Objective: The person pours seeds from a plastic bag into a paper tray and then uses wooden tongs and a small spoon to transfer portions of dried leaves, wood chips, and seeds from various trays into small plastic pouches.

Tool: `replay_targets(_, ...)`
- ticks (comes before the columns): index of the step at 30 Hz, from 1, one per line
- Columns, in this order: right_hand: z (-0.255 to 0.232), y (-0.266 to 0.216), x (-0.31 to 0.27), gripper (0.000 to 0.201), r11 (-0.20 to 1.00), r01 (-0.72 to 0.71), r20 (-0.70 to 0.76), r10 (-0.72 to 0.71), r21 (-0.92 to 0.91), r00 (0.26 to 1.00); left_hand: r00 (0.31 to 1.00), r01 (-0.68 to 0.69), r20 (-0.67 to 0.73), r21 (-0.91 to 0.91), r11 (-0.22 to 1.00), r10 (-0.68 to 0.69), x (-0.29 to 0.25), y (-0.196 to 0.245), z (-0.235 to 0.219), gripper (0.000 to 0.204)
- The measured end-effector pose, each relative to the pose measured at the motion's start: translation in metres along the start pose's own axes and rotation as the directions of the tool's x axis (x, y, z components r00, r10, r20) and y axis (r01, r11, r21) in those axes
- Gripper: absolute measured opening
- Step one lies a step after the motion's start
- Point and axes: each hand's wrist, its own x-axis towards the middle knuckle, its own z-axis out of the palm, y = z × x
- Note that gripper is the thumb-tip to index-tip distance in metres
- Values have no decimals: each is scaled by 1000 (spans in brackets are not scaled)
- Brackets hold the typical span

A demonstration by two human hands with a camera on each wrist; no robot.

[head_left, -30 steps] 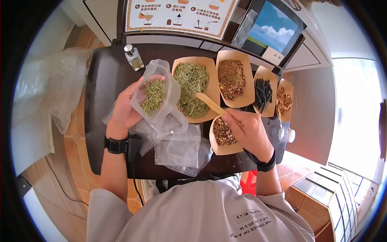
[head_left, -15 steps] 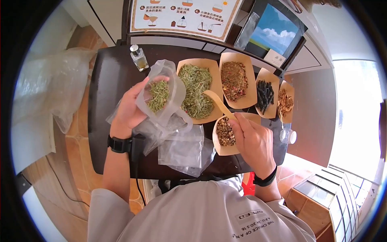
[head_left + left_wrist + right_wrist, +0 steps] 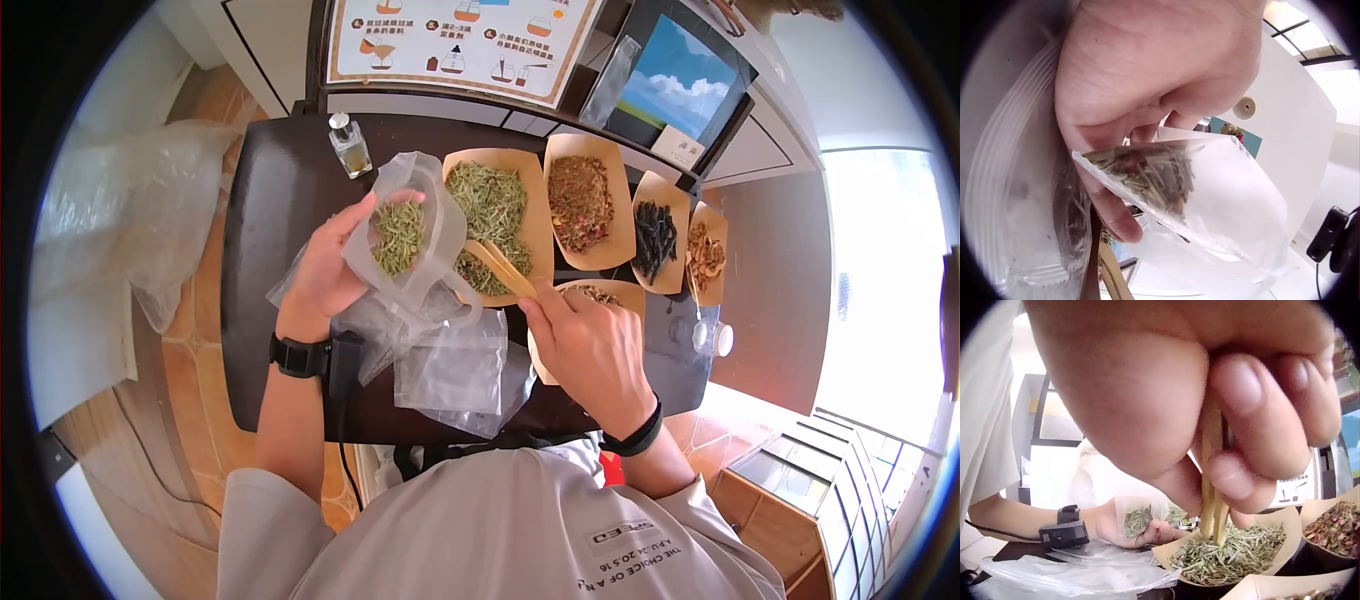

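Observation:
My left hand (image 3: 330,262) holds a translucent pouch (image 3: 428,268) tilted with its mouth facing up, fingers around its far side. Dried green needle-like herb (image 3: 398,238) lies inside it; the left wrist view shows the same herb (image 3: 1160,178) through the pouch wall. Between thumb and fingers, my right hand (image 3: 592,350) pinches light wooden tongs (image 3: 508,272). Their tips reach into the green herb in a kraft paper tray (image 3: 538,225), just right of the pouch. In the right wrist view the tongs (image 3: 1212,475) point down into that herb (image 3: 1235,553).
Paper trays hold reddish-brown mix (image 3: 582,205), dark strips (image 3: 655,240) and brown chips (image 3: 706,250). Another tray (image 3: 625,292) is partly hidden under my right hand. Clear plastic bags (image 3: 450,375) lie at the front. A glass bottle (image 3: 350,150) stands behind the pouch.
The right hand first shifted slightly right, then swung left; the tongs' tips are now lower in the herb, nearer the pouch, and show apart. The left hand keeps hold of the pouch.

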Motion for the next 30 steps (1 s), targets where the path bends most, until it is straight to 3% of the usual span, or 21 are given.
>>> replay_targets(1,2,-1,1,22,1000,0,-1,0,-1,1000,1000,0,1,1,1000,0,0,0,0,48)
replay_targets(3,4,-1,4,15,991,-95,138,82,92,987,1000,1,1,1,1000,-1,0,0,-1,48)
replay_targets(7,7,9,4,15,965,-120,151,86,231,985,1000,2,23,10,1000,-2,0,0,0,48)
replay_targets(12,9,26,-4,17,939,-57,-20,67,339,998,1000,-6,17,22,1000,5,0,0,0,48)
replay_targets(21,-27,37,-9,16,871,-140,-83,202,471,976,998,40,-44,-26,999,-41,1,0,-3,48)
replay_targets(25,-45,21,1,17,863,-63,-154,161,501,975,996,34,-85,-32,999,-36,2,-1,-1,48)
replay_targets(27,-41,8,10,18,877,139,-223,-37,460,974,995,34,-92,-39,999,-38,2,-2,-1,48)
replay_targets(28,-39,2,13,18,884,117,-147,-56,453,988,996,29,-83,-36,999,-31,2,-2,-1,48)
replay_targets(30,-41,3,14,18,881,100,-146,-36,462,989,997,20,-70,-33,999,-22,2,-1,1,47)
